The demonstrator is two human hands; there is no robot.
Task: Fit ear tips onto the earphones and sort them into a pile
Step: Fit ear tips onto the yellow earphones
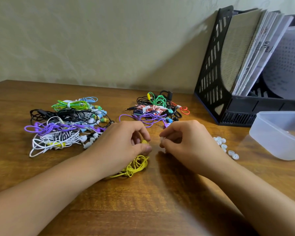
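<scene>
My left hand (pixel 126 142) pinches a yellow earbud (pixel 144 141), and its yellow cable (pixel 136 165) lies bundled on the wooden table under that hand. My right hand (pixel 186 142) pinches a small white ear tip (pixel 162 139) a short gap to the right of the earbud. Several loose white ear tips (pixel 224 145) lie on the table to the right of my right hand. A big tangled pile of coloured earphones (pixel 65 123) lies at the left. A smaller pile of earphones (pixel 157 108) lies behind my hands.
A translucent plastic container (pixel 279 133) stands at the right edge of the table (pixel 143 201). Behind it a black file rack (pixel 216 68) with books and papers leans at the wall. Bare wood stretches in front of my forearms.
</scene>
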